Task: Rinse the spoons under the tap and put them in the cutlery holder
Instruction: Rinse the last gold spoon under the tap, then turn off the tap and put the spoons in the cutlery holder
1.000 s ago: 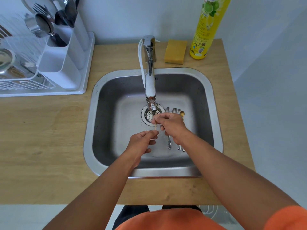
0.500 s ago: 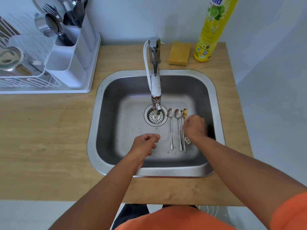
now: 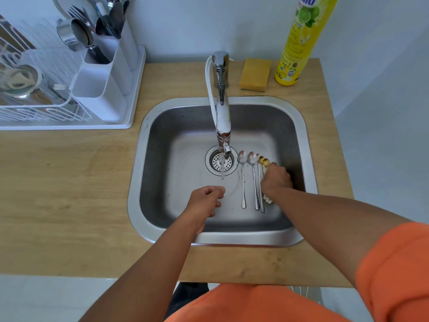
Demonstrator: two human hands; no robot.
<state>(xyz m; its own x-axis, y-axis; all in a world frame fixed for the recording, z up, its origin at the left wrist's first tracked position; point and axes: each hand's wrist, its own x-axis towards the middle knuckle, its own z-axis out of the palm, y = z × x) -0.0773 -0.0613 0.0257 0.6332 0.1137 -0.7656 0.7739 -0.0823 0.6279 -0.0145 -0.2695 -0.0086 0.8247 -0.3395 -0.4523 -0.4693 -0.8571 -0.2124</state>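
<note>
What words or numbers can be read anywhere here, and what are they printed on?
"ula": the end of a blue brand name, cut off by the top edge, on the yellow dish soap bottle.
"790 ml", roughly: small vertical print near the bottle's base, too blurred to be sure.
The bottle's other fine print and small symbols are too small to read.
Nothing else in view carries text.
</note>
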